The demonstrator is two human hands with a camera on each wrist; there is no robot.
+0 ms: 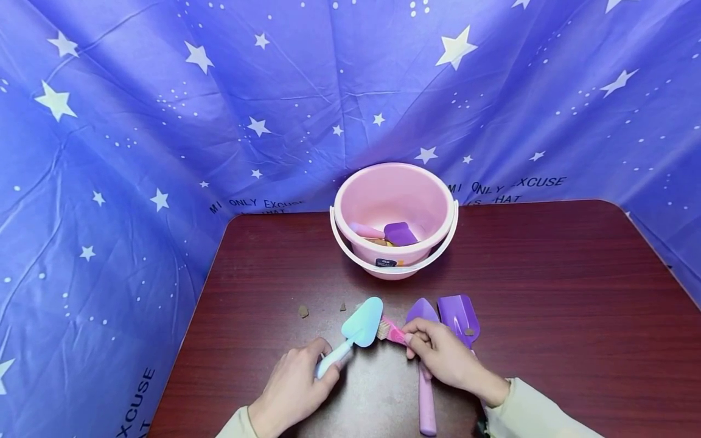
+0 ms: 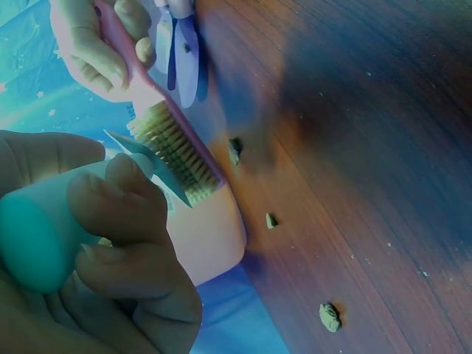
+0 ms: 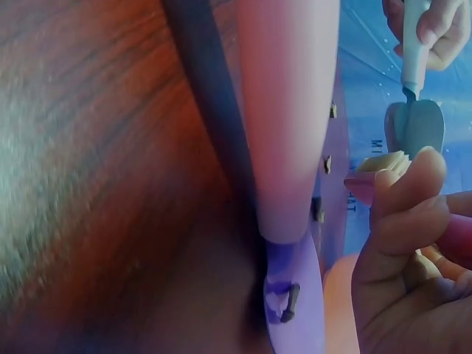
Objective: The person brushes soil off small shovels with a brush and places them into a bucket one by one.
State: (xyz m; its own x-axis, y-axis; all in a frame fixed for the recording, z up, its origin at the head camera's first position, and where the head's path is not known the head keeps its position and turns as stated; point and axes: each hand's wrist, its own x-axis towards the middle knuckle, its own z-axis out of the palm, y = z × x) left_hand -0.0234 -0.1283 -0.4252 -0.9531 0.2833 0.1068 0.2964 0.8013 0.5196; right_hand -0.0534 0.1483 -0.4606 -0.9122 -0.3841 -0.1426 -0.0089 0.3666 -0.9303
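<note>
My left hand grips a light blue trowel by its handle, the blade pointing forward and tilted. In my right hand a pink brush is pinched near its head, and its pale bristles lie right beside the trowel blade. The left wrist view shows the bristles overlapping the blade's edge. Small brown clods lie on the table beyond the trowel; in the left wrist view another clod lies close to the brush.
A pink bucket with a white handle stands at the back, with a purple-bladed tool inside. Under and beside my right hand lie a purple trowel and a purple square shovel bearing a brown clod. A starry blue cloth hangs behind the table.
</note>
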